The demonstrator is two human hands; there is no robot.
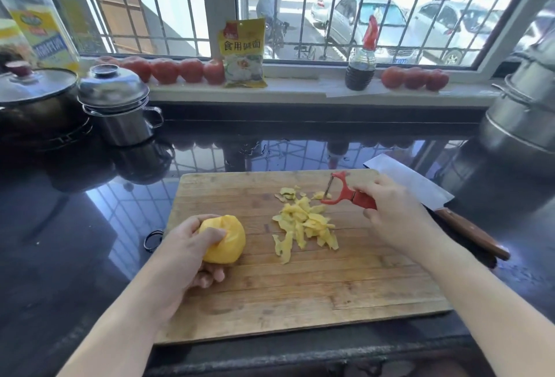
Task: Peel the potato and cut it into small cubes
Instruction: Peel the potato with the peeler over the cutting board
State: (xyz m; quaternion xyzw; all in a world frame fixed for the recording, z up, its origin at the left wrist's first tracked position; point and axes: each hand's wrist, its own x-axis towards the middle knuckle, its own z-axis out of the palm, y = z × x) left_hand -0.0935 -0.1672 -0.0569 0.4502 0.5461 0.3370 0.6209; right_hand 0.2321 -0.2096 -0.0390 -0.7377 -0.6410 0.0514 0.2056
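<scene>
- While your left hand [183, 252] grips it, the peeled potato [223, 238] sits at the cutting board's [300, 301] left edge.
- Your right hand [390, 211] grips the red peeler [345, 192] above the peels [303, 223].
- A cleaver [420, 187] lies right of the board.

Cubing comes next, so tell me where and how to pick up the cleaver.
Grip the cleaver by its wooden handle, coming from the right with the right hand once the peeler is down. The handle points toward the near right, clear of the cutting board; the blade lies flat.
</scene>
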